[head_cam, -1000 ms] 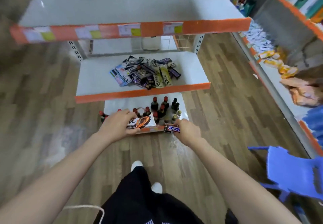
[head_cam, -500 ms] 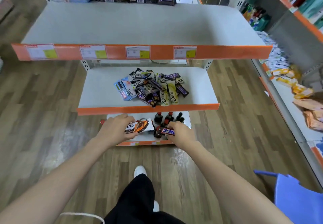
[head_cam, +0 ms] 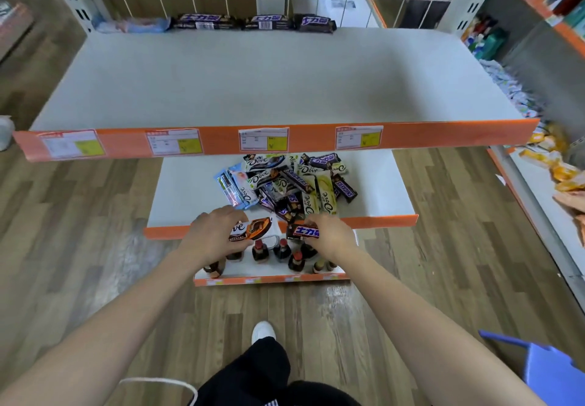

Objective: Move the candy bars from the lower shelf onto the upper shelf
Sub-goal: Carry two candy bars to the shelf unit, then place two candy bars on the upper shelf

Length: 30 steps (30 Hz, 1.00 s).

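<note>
Over the front edge of the lower shelf (head_cam: pixel 190 196): both hands have come up from the bottom tier since a second ago, each carrying a bar.
Left hand (head_cam: pixel 215 234): fingers curled round a white and orange Dove bar (head_cam: pixel 251 230).
Right hand (head_cam: pixel 332 234): pinching a dark Snickers bar (head_cam: pixel 304 232) by its upper edge.
Meaning for the task: two more bars look to be on their way up; the upper shelf (head_cam: pixel 253 89) is nearer in view than before, so the lift seems under way.
Remaining pile (head_cam: pixel 285 184): many bars still heaped on the lower shelf, so most of the job is left.
Already placed: a row of bars (head_cam: pixel 253 22) along the upper shelf's back edge.
Hidden: the pile's far part sits behind the upper shelf's orange price strip (head_cam: pixel 443 135); the left thumb is out of sight under the bar.
Hard to read: the small bottles (head_cam: pixel 278 252) below are partly covered by the hands.
</note>
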Each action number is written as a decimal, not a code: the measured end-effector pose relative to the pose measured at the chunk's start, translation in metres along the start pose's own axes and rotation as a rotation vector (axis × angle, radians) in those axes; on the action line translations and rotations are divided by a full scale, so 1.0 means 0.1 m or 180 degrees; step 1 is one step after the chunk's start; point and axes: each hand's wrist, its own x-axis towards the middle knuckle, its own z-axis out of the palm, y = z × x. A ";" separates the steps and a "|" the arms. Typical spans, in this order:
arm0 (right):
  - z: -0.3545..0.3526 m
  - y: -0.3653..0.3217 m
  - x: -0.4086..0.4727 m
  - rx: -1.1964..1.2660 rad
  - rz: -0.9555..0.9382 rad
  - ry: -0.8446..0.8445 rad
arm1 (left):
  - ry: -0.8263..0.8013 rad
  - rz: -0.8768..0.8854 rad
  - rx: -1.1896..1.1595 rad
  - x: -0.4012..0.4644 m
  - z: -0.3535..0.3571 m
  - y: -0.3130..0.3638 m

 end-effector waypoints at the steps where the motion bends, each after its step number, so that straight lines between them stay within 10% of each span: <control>1: -0.02 -0.03 0.05 -0.0013 -0.0006 0.0022 | 0.0010 -0.0014 0.0014 0.03 -0.02 -0.03; 30: -0.25 -0.14 0.39 -0.0130 -0.0267 0.0119 | 0.0380 -0.0121 0.0124 0.33 0.03 -0.27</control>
